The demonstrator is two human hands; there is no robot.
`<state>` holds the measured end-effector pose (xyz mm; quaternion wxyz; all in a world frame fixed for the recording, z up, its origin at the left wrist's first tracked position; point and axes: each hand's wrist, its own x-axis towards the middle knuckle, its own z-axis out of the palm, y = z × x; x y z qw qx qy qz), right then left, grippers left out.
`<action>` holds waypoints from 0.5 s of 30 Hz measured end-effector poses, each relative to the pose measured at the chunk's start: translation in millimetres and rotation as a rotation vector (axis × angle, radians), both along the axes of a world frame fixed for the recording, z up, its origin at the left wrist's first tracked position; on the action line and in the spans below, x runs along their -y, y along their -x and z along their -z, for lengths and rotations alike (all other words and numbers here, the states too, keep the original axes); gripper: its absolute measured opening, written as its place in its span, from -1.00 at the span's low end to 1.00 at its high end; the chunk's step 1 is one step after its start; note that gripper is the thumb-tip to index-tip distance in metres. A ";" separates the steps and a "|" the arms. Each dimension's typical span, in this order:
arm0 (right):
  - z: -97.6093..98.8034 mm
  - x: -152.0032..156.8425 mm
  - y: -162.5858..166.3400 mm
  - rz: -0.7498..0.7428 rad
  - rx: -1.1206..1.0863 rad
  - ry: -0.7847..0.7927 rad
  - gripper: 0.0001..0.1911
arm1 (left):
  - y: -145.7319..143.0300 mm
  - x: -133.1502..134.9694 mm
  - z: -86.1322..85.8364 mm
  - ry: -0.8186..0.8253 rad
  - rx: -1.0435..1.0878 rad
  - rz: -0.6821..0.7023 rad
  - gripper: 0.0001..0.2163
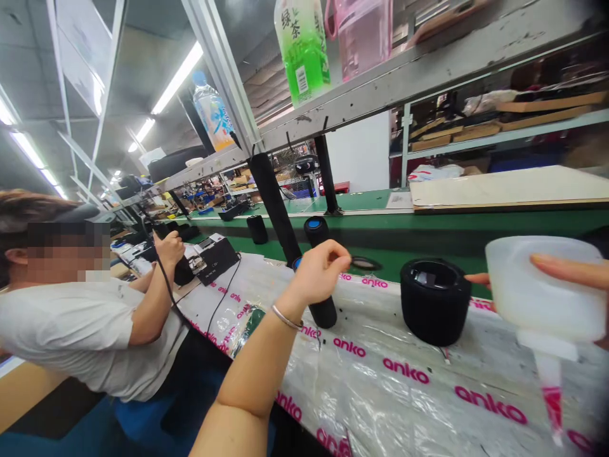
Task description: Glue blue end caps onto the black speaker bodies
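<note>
My left hand [320, 271] reaches over the bench with its fingers pinched on a thin black ring [364, 262], just above a tall black cylinder [322, 310] standing on the plastic sheet. My right hand [573, 271] grips a translucent white squeeze bottle [542, 293] held upside down, its nozzle [552, 397] pointing down at the sheet. A short, wide black cylinder [434, 300] with an open top stands between the two hands.
The bench is covered by clear plastic printed "anko" [409, 371]. A green conveyor [404, 238] carries more black cylinders [316, 230]. A co-worker in a white shirt [90, 336] works at the left. Bottles [302, 47] stand on the overhead shelf.
</note>
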<state>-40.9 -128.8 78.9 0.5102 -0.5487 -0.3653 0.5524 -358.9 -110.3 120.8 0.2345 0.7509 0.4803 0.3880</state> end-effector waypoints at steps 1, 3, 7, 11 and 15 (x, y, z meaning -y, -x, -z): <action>-4.0 1.5 2.3 0.021 -0.043 0.053 -0.43 | -14.5 -0.9 3.5 -0.064 0.043 0.072 -0.95; -13.1 5.8 7.3 0.049 -0.131 0.134 -0.36 | -41.2 -4.1 11.6 -0.210 0.072 0.185 -0.96; -29.6 14.9 16.5 0.033 -0.179 0.156 -0.30 | -73.2 -13.7 24.9 -0.418 0.025 0.305 -0.94; -34.3 17.1 19.9 0.047 -0.166 0.155 -0.32 | -79.0 -18.8 31.0 -0.466 -0.006 0.346 -0.92; -31.4 15.8 18.3 0.027 -0.169 0.130 -0.26 | -78.0 -18.9 33.1 -0.450 -0.041 0.359 -0.91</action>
